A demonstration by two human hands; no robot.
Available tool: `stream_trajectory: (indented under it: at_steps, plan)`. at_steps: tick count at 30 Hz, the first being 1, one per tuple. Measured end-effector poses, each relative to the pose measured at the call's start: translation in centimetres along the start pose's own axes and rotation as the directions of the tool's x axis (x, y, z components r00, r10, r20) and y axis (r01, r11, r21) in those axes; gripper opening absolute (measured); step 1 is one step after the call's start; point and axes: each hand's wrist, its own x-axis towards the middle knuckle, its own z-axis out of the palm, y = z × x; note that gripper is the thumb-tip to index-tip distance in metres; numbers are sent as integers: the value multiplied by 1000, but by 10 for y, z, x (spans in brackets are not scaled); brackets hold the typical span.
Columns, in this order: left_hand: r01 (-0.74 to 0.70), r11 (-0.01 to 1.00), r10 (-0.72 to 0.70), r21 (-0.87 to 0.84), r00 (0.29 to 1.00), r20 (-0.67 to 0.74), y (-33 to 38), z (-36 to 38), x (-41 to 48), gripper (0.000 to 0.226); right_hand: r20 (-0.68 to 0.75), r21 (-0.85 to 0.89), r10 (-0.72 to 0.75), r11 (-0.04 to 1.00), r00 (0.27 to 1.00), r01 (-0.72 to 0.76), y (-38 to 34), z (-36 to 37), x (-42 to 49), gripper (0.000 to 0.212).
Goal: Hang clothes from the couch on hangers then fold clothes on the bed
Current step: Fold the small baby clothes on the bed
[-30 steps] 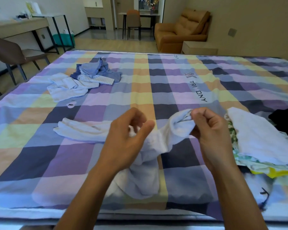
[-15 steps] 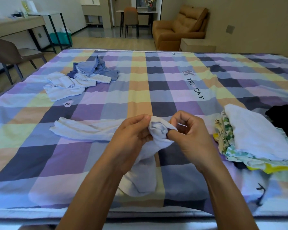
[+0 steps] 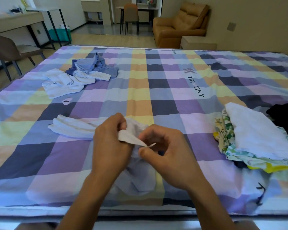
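Right now both my hands are closed on the white garment [image 3: 137, 179], low in the centre of the frame. The left hand [image 3: 110, 144] grips a bunched fold, and the right hand [image 3: 164, 156] pinches a thin edge between thumb and fingers, the two almost touching. From that pinch the cloth runs two ways: one part hangs toward the near edge of the bed [image 3: 173, 77], and a long part trails flat toward the middle left of the frame. That makes its long axis roughly left to right, with my left hand nearer the trailing end, so I judge the spread has to open leftward.

At the right edge sits a folded pile [image 3: 256, 138], beside a dark garment [image 3: 283, 114]. A loose heap of blue and white clothes [image 3: 83, 72] lies at the upper left of the bed. Beyond the bed stand the couch [image 3: 178, 29] at top right and a counter [image 3: 15, 20] at top left.
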Motion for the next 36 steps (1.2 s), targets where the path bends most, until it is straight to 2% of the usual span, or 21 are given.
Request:
stream_trajectory:
  at_steps: [3,5,8,10,11,12,13,14,16,17,18,19,20,21,22,23,24,26,31,33,36]
  plan:
    - [85,976,-45,-202,980,195,-26,-43,3,5,-118,9,-8,1000,993,9,12,-18,15,11]
    - [199,885,-77,-420,954,288,-45,-74,7,9,-206,-109,27,993,978,-50,32,-30,32,18]
    - [377,724,-249,-577,924,291,-83,-114,16,18,-67,-344,86,933,994,-104,63,-28,54,44]
    - [451,678,-372,-581,892,258,-118,-141,21,22,95,-457,147,885,985,-88,81,-19,65,56]
    - [449,697,-386,-559,892,236,-129,-154,23,34,155,-485,187,870,970,-90,89,-14,68,60]
    - [438,734,-386,-519,898,212,-129,-163,20,60,191,-500,218,861,957,-97,95,-10,71,62]
    - [411,767,-368,-492,911,188,-135,-170,18,68,205,-511,234,854,950,-100,101,-6,73,63]
    - [424,761,-382,-491,904,190,-153,-179,15,60,201,-522,239,847,950,-103,106,-3,76,64]
    - [551,663,-529,-506,824,203,-252,-195,20,60,169,-556,237,825,957,-106,114,-3,82,63]
    - [585,670,-545,-456,806,233,-300,-213,33,70,161,-575,227,813,960,-95,117,-3,85,58]
    - [539,719,-517,-440,837,181,-315,-221,42,74,151,-591,213,802,965,-85,119,-3,89,49]
    - [478,808,-476,-346,874,96,-296,-215,46,74,127,-595,188,800,974,-77,122,-2,93,35]
    - [447,837,-467,-315,884,14,-244,-191,52,61,88,-594,178,799,980,-92,122,0,96,19]
    - [410,879,-415,-245,909,30,-178,-152,48,42,57,-583,160,806,985,-98,121,1,99,9]
    - [229,943,-191,-240,966,173,-127,-112,34,25,30,-568,138,817,990,-97,118,2,102,13]
    - [109,986,-82,-127,976,203,-77,-79,20,18,16,-549,119,831,993,-90,114,3,104,20]
    - [117,993,-113,-2,962,247,-45,-49,9,35,5,-522,107,848,994,-89,106,3,106,26]
    - [76,991,-109,113,938,330,-47,-13,2,55,-5,-456,87,887,996,-80,89,-1,108,32]
    - [-93,951,22,296,972,234,-46,16,15,26,-6,-108,105,989,994,-105,33,-27,111,21]
    - [-68,982,26,174,973,231,-40,18,30,29,20,-18,129,992,991,-129,15,-40,111,14]
    - [210,953,-153,-218,956,249,-18,-2,62,23,6,-66,133,989,991,-133,-4,-59,113,22]
